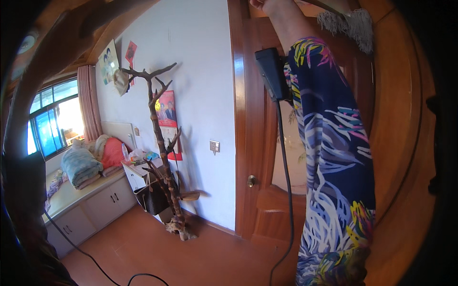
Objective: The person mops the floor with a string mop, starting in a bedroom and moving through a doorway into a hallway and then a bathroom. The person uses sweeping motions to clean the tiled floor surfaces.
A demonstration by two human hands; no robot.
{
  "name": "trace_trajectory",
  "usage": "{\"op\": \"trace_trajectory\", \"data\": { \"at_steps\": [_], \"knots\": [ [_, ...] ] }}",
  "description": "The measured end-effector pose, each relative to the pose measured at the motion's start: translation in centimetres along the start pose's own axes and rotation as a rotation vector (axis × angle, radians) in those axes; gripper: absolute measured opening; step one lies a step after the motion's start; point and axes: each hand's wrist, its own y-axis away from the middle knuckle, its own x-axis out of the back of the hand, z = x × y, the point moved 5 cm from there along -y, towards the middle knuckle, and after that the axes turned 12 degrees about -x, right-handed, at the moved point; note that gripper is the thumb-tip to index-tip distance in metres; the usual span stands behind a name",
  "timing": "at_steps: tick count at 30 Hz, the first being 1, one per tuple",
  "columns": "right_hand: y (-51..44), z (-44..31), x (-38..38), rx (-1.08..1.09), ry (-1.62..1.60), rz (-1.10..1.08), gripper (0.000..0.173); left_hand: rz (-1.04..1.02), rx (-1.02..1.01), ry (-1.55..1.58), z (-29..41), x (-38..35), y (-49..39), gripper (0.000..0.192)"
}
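Observation:
My right arm, in a patterned navy sleeve (332,125), reaches up in front of a wooden door (247,125). At the top edge, my right hand (263,4) is cut off by the frame with its visible fingers curled. Grey mop strands (347,28) hang to the right of that wrist, on a dark pole (325,6) that leaves the top of the picture. Whether the hand grips the pole is out of sight. On the left, my left arm (32,89) rises in deep shadow. My left hand (100,21), dark and blurred, is near the top; its grip is unclear.
A black box (272,75) with a cable (288,186) sits at my right forearm. A branching wooden stand (162,143) holds a handbag (153,196) and a hat (121,81). Beyond are a bedside cabinet (133,178), folded bedding (80,164), a window (53,121) and a wall socket (214,146).

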Motion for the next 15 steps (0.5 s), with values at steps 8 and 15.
{"op": "trace_trajectory", "data": {
  "at_steps": [8, 15],
  "knots": [
    [8.7, 7.1, -4.4, 0.017, 0.012, -0.022, 0.022, 0.104, 0.193, -0.058, -0.4, -5.4, 12.1, 0.053],
    [22.9, 18.9, -0.4, -0.237, -0.086, -0.014, 0.015, -0.122, 0.014, -0.108, 10.0, -7.8, 23.2, 0.027]
  ]
}}
